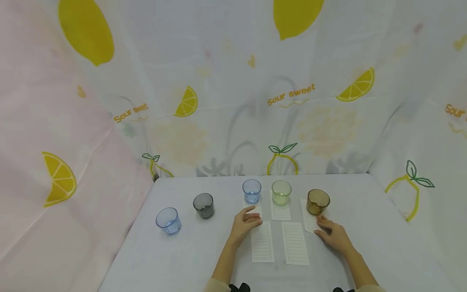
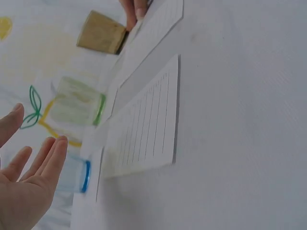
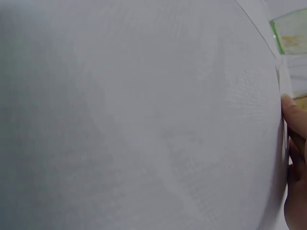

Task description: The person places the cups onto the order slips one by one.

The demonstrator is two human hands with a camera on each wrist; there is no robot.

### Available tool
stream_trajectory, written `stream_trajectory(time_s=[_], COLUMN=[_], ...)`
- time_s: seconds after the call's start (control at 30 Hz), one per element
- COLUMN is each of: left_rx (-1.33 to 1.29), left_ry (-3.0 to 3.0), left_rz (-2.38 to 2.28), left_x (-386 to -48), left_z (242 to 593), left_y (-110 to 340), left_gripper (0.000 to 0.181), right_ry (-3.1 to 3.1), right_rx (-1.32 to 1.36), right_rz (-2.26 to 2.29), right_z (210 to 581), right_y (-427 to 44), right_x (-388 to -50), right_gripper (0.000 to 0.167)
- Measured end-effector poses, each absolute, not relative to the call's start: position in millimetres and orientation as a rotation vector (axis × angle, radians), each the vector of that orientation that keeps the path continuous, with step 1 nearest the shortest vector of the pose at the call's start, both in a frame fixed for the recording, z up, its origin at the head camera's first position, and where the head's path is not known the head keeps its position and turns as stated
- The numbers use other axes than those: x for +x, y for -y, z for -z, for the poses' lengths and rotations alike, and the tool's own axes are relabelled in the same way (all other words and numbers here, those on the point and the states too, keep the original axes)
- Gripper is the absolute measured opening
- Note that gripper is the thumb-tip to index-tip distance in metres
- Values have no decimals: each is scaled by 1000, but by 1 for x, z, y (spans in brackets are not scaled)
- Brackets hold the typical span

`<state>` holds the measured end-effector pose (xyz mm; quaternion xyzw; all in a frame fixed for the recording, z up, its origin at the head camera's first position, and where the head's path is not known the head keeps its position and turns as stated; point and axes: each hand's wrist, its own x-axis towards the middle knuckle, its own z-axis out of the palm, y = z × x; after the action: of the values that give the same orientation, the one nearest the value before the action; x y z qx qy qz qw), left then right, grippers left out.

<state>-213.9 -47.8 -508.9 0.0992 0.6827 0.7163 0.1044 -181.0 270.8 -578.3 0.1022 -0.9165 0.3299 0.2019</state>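
Observation:
My left hand (image 1: 246, 225) hovers over the upper end of a lined paper slip (image 1: 262, 243), fingers spread and loosely bent, holding nothing. In the left wrist view the same hand (image 2: 31, 184) is near a blue glass (image 2: 74, 173). My right hand (image 1: 335, 237) pinches the near right edge of another lined paper slip (image 1: 309, 219) between thumb and fingers. An amber glass (image 1: 318, 202) stands on that slip's far end, just beyond the fingertips. In the right wrist view the thumb (image 3: 293, 112) lies at the paper's edge; the other fingers are partly hidden.
A blue glass (image 1: 251, 191) and a green glass (image 1: 281, 193) stand at the back on slips. Left of them are a grey glass (image 1: 203, 206) and another blue glass (image 1: 168, 221). One more slip (image 1: 295, 243) lies between the hands. A lemon-print curtain (image 1: 233, 121) closes the back.

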Motion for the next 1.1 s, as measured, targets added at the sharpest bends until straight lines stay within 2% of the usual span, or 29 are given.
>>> stream_trajectory(time_s=[0.27, 0.7, 1.1], left_rx=[134, -87, -344], left_ry=[-2105, -2329, -2461], left_rz=[-2203, -2222, -2195], left_x=[-203, -183, -163], left_z=[530, 527, 533], left_y=[106, 181, 223], left_gripper=[61, 62, 60], right_ry=[2569, 2571, 2593], right_rx=[292, 262, 238], right_rz=[-894, -888, -942], right_z=[580, 579, 574], right_y=[-271, -268, -257], right_x=[-180, -179, -176], right_gripper=[34, 32, 29])
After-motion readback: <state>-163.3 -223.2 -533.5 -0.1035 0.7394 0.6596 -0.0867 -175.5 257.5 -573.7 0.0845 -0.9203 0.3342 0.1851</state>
